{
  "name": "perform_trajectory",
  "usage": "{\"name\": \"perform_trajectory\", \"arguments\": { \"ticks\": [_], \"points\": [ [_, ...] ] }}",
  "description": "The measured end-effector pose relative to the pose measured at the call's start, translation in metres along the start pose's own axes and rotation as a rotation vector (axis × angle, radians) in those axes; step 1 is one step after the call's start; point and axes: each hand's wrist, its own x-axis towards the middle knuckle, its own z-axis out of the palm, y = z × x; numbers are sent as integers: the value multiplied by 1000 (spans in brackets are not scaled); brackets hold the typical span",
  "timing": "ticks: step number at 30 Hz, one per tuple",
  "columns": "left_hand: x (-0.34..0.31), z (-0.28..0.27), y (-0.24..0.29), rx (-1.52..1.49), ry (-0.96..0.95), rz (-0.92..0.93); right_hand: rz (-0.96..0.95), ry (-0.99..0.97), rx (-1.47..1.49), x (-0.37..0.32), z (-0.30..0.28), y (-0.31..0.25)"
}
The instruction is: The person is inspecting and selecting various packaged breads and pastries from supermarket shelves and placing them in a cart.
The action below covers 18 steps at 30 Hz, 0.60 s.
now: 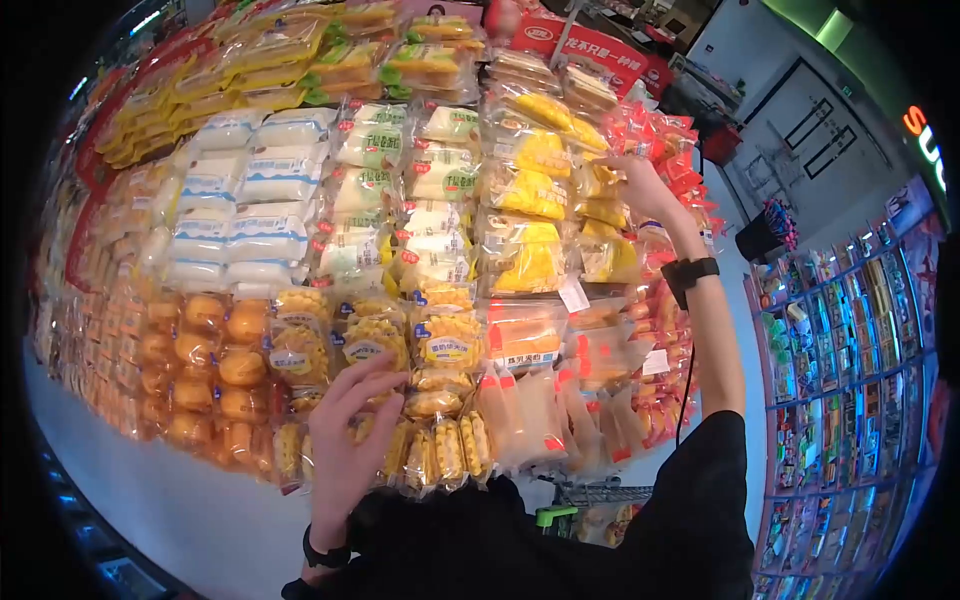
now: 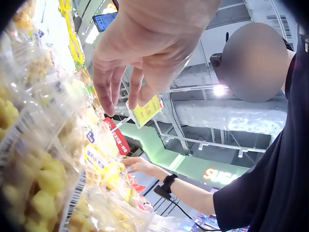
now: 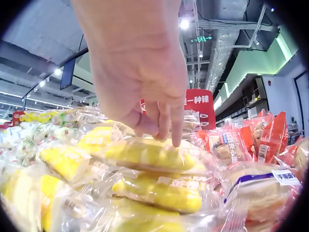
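In the head view my right hand (image 1: pixel 645 190) reaches to the yellow-wrapped packs (image 1: pixel 603 212) at the right of the display. Its extended fingertips touch the top of a clear-wrapped yellow pack (image 3: pixel 147 154) in the right wrist view, where the hand (image 3: pixel 137 72) comes down from above; no firm grip shows. My left hand (image 1: pixel 345 435) hovers at the front edge, over bagged waffle-like pastries (image 1: pixel 372 340), with fingers apart and slightly bent. Seen from the left wrist, that hand (image 2: pixel 149 48) holds nothing, and bagged pastries (image 2: pixel 48 179) lie beside it.
White packs (image 1: pixel 270 170) and round orange-brown buns (image 1: pixel 243 366) fill the left of the display. Red packs (image 1: pixel 660 135) lie beyond my right hand, and pale bread bags (image 1: pixel 525 410) near the front. Stocked shelves (image 1: pixel 840 350) stand at the far right.
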Motion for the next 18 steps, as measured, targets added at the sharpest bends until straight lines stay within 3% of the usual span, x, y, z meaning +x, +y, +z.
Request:
{"name": "perform_trajectory", "arguments": {
  "ticks": [4,8,15,18],
  "points": [
    [1,5,1,-2,30,-34,-75,204,20,31,-14,15],
    [2,9,3,27,47,-69,-183,187,-144,71,-5,41],
    [4,16,5,47,66,-94,-27,-60,-277,113,14,37],
    [6,17,6,49,73,-100,-19,-48,-229,113,15,30]
  ]
}}
